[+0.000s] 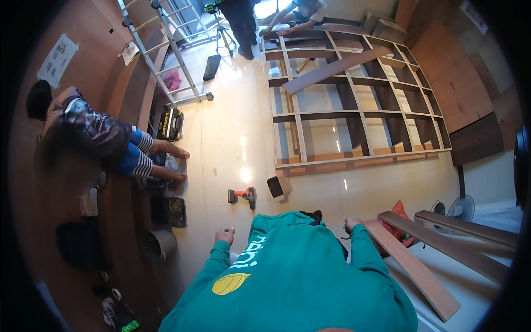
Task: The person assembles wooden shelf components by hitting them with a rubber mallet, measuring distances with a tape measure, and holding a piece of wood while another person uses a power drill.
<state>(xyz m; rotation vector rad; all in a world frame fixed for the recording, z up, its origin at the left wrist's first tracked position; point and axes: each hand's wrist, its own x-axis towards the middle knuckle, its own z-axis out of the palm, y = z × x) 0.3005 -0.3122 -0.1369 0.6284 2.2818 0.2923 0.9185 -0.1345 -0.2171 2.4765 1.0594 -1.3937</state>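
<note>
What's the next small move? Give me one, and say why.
Probably reach the left hand forward to the red and black drill. It lies on the floor just ahead, nearer to that hand than to the right hand, with nothing on top of it; the right hand is beside one end of a reddish-brown board.

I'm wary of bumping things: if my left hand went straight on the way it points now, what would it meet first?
Probably the red-and-black cordless drill on the floor, ahead of the left hand, though depth is unclear and the hand may pass above it.
</note>
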